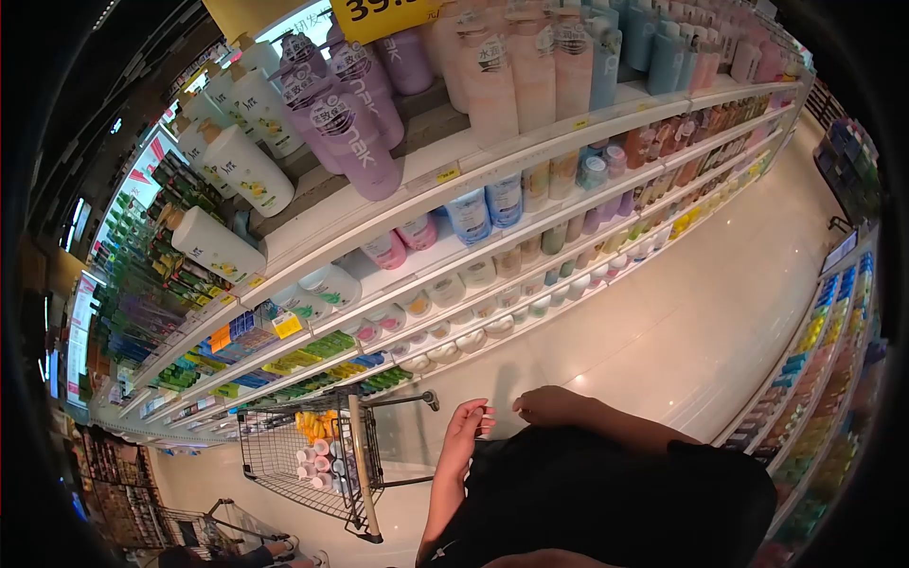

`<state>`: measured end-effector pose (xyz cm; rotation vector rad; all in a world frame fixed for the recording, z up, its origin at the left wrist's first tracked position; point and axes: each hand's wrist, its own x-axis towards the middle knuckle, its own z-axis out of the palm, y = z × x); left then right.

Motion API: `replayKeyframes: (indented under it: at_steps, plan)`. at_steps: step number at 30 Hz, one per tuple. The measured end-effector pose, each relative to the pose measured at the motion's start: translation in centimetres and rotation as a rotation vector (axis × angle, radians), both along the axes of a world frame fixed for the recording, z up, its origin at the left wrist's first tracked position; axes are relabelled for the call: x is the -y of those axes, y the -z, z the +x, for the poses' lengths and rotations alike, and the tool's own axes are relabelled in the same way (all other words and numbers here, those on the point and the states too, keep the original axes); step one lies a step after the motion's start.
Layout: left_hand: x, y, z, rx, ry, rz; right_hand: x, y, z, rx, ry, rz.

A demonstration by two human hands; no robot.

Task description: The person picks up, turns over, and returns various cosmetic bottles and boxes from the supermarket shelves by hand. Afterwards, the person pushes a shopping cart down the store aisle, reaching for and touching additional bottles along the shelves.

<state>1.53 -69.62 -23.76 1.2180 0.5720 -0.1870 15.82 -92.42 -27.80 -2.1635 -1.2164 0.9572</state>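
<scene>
My left hand [468,420] is raised in front of my body at the lower middle, its fingers curled; whether something small is in it I cannot make out. Just to its right, my right hand [547,405] hangs low with its fingers bent down and their tips hard to see. The hands are apart from each other. A wire shopping cart [365,464] stands to the left of my left hand, not touched by it. Inside the cart are several white and pink containers [322,466] and a yellow-orange item [317,426].
Long white shelves [426,204] curve across the view, with purple bottles [360,151], white pump bottles [248,170] and pink bottles [488,76]. Another shelf [805,379] stands at the right. A person's legs [275,549] and a second cart [218,521] show at the lower left.
</scene>
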Motion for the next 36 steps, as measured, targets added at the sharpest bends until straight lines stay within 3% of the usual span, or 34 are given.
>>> replayKeyframes:
  at_steps: [1, 3, 5, 7, 11, 15, 21, 26, 32, 36]
  plan:
    - [1.7, -0.3, 0.7, -0.019, 0.01, -0.016, 1.8, 0.7, 1.3, -0.003, -0.019, 0.015]
    - [5.2, -1.1, 2.2, -0.018, 0.012, -0.013, 5.0, 1.6, 4.0, 0.11, 0.118, 0.317]
    - [8.6, -1.6, 3.7, -0.07, 0.068, -0.033, 7.3, 2.1, 6.6, 0.099, 0.159, 0.379]
    - [11.4, -1.0, 5.0, -0.096, 0.054, -0.044, 8.7, 1.7, 8.8, 0.122, 0.365, 0.397]
    - [15.4, -1.8, 6.1, -0.083, 0.104, -0.019, 9.9, 0.4, 12.5, -0.167, 0.574, 0.578]
    - [16.4, -1.5, 6.0, -0.06, 0.113, 0.055, 8.7, -0.8, 16.8, -0.296, 0.568, 0.64]
    - [16.0, -1.8, 7.9, -0.038, 0.079, 0.028, 3.9, -13.8, 24.9, -0.105, 0.546, 0.867]
    - [13.4, -1.1, 12.3, 0.072, 0.203, 0.077, 0.6, -26.4, 28.9, 0.078, 0.566, 1.091]
    - [7.9, -1.7, 16.9, 0.253, 0.261, 0.071, -5.8, -35.1, 33.1, 0.43, 0.66, 1.013]
    - [3.5, -2.2, 19.4, 0.281, 0.275, 0.079, -9.6, -36.5, 35.1, 0.708, 0.806, 0.918]
